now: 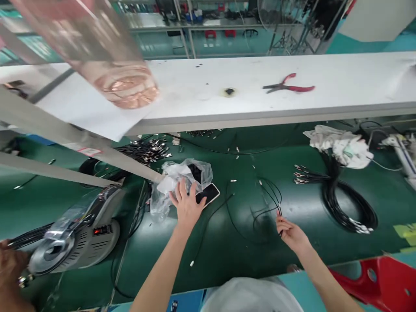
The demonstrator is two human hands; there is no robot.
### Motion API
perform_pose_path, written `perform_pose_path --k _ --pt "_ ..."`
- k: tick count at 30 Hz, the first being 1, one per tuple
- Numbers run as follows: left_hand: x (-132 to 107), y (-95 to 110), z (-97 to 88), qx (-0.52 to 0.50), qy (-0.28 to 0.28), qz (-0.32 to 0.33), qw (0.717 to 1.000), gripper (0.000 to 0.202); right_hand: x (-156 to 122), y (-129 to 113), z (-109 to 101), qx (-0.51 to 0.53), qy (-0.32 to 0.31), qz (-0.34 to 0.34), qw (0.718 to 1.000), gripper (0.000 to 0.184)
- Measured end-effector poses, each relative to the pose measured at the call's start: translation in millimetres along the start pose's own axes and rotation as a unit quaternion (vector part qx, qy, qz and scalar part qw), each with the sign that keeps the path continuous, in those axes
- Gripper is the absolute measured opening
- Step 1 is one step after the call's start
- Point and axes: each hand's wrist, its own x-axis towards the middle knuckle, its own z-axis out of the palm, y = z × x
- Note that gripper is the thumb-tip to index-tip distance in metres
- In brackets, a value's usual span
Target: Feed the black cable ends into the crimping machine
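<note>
Pinching a few thin black cables (pixel 280 210) in the right hand (pixel 290 233), with its fingers closed around them, over the near part of the green table (pixel 247 260); seeing loose loops fanning out beyond that grip. Seeing a single black cable (pixel 208 225) lying between both hands. Holding the left hand (pixel 188 208) slightly farther off, with its fingers spread wide and gripping nothing visible, across a crumpled clear plastic bag (pixel 159 201) and the near end of a dark-screened phone (pixel 209 193). Being unable to tell pressure from this view. Noting a black cable coil (pixel 329 190) farther right, running up to a crumpled white wrap (pixel 349 149). Seeing red-handled pliers (pixel 282 87) lying beyond, on the white shelf (pixel 182 95), with handles parted.
</note>
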Motion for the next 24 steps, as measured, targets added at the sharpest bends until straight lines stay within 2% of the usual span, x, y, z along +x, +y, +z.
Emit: perform_pose_path --k 1,2,3,6,8,10,13,16,18,20,24 --pt "-33.6 23.7 20.0 -0.064 -0.061 -0.019 0.996 0.059 -11.3 -6.6 -17.7 0.012 0.001 -0.006 1.0 0.024" --pt "-67.6 45.9 41.2 -0.145 -0.15 -0.06 0.976 0.056 -22.3 -13.5 -33.3 0.022 -0.002 -0.014 1.0 0.023" --pt "-100.4 66.3 63.1 -0.223 -0.253 -0.131 0.932 0.056 -33.4 -19.7 -47.2 0.029 -0.008 -0.02 0.999 0.022" --pt "-178.8 116.8 127.2 -0.278 -0.408 -0.205 0.845 0.068 -67.4 -28.2 -83.8 -0.027 -0.019 -0.043 0.999 0.018" --pt "-207.8 143.5 163.6 -0.329 -0.472 -0.22 0.788 0.087 -88.5 -23.0 -106.0 -0.107 0.002 -0.056 0.993 0.021" --pt "-221.1 166.6 193.5 -0.385 -0.516 -0.229 0.73 0.095 -106.5 -12.7 -127.1 -0.163 0.033 -0.067 0.984 0.028" --pt "-229.3 194.4 225.6 -0.423 -0.582 -0.243 0.651 0.078 -127.6 -1.0 -155.4 -0.207 0.072 -0.09 0.972 0.037" --pt "-240.7 211.9 237.6 -0.446 -0.618 -0.249 0.598 0.049 -141.3 -4.6 -178.1 -0.256 0.094 -0.111 0.956 0.048" --pt "-249.3 217.1 230.9 -0.488 -0.596 -0.242 0.591 0.034 -144.7 -14.7 -191.4 -0.27 0.105 -0.124 0.949 0.052" --pt "-254.5 217.6 212.9 -0.547 -0.543 -0.229 0.595 0.025 -143.1 -27.6 -205.2 -0.268 0.127 -0.14 0.944 0.054" --pt "-253.2 208.2 162.4 -0.657 -0.408 -0.196 0.602 0.016 -130.9 -50.9 -236.5 -0.254 0.189 -0.164 0.934 0.056"
